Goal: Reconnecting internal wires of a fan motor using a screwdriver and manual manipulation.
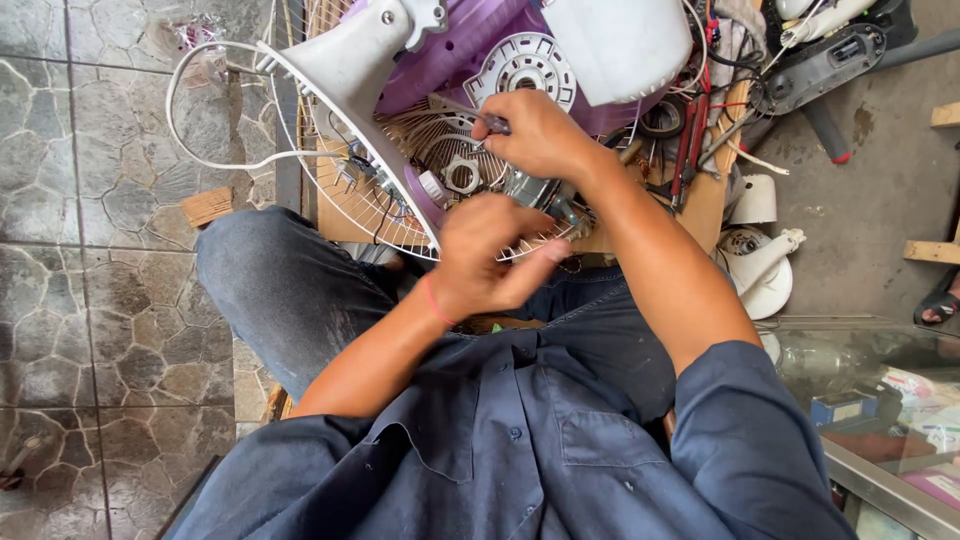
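I look down at a dismantled electric fan on a low wooden board (700, 205) in front of my knees. My right hand (540, 130) is closed on a screwdriver (470, 113) whose shaft points left, over the white wire fan guard (385, 215). My left hand (485, 255) is closed around the metal motor (535, 190) at the guard's near edge; most of the motor is hidden under it. A white fan neck (355, 60) and a purple plastic housing (450, 55) lie beyond the guard.
A white cable (185, 130) loops over the stone tiles at left. Red-handled tools (690, 140), tape rolls and wires crowd the board's right side. White fan parts (760, 265) lie on the concrete. A glass case (880, 400) stands at lower right.
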